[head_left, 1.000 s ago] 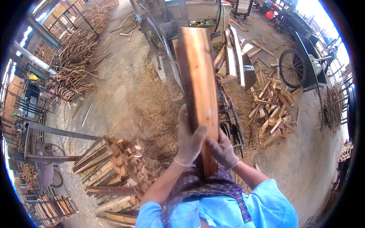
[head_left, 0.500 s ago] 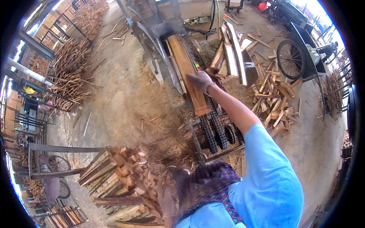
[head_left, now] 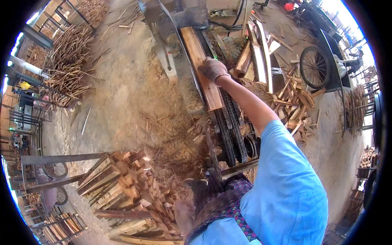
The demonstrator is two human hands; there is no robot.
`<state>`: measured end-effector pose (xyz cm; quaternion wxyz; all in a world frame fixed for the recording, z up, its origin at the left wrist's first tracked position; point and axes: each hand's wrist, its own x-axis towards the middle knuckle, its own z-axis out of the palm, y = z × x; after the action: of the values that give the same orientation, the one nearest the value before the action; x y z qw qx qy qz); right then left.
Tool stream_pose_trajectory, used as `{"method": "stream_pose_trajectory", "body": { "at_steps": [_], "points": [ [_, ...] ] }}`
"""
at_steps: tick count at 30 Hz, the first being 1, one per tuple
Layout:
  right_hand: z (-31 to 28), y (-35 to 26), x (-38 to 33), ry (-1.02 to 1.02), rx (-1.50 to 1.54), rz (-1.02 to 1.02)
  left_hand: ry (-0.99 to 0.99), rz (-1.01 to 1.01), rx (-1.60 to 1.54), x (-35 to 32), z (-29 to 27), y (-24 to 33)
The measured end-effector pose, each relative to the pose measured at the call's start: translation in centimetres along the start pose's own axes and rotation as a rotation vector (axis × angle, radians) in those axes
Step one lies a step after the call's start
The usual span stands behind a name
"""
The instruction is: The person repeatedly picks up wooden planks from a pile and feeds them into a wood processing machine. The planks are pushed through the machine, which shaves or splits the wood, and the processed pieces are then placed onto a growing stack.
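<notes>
A wooden plank (head_left: 201, 70) lies lengthwise on the dark chain conveyor (head_left: 232, 134) of a machine, its far end reaching the machine housing (head_left: 190, 18). My right hand (head_left: 214, 70), in a brownish knit glove, is on the plank's right edge with its fingers curled down against it. Along the plank's left side runs a long metal guide (head_left: 188, 61). Low in the picture my left hand (head_left: 184, 212) hangs near my apron, beside a stack of cut wood (head_left: 130, 183). Motion blur smears its fingers, and nothing can be made out in it.
Right of the conveyor lean several long slabs with pale faces (head_left: 256, 53). Beyond them lie a heap of offcuts (head_left: 296, 102) and a cart with a spoked wheel (head_left: 315, 67). Thin sticks (head_left: 69, 61) are piled far left. A metal frame (head_left: 65, 159) juts toward the cut wood.
The plank has moved away from me, its near end now farther up the conveyor. My right hand has moved forward with it. My left hand has shifted slightly and is still blurred.
</notes>
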<state>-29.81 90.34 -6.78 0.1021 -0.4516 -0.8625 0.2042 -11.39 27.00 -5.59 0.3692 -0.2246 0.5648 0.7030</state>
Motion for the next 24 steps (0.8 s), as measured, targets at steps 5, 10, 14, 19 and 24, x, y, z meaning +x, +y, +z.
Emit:
{"method": "stream_pose_trajectory", "body": {
  "at_steps": [5, 10, 14, 19, 24],
  "points": [
    [-1.0, 1.7, 1.4, -0.194, -0.093, -0.269, 0.005, -0.029, -0.048, 0.8, -0.1, 0.9],
    [-2.1, 5.7, -5.2, 0.156, 0.485, -0.286, 0.107, 0.052, 0.019, 0.1, -0.2, 4.9],
    [-4.8, -3.4, -24.8, 0.235, 0.428, -0.446, 0.201, 0.078, -0.013, -0.1, -3.4, 5.4],
    [1.4, -17.9, -35.1, -0.596, 0.201, -0.640, 0.173, 0.037, -0.118, 2.4, -7.0, 5.9],
    [16.7, -28.7, -37.0, -1.031, 0.202, -0.644, 0.176, 0.329, -0.024, 5.5, -11.8, 7.6]
  ]
}}
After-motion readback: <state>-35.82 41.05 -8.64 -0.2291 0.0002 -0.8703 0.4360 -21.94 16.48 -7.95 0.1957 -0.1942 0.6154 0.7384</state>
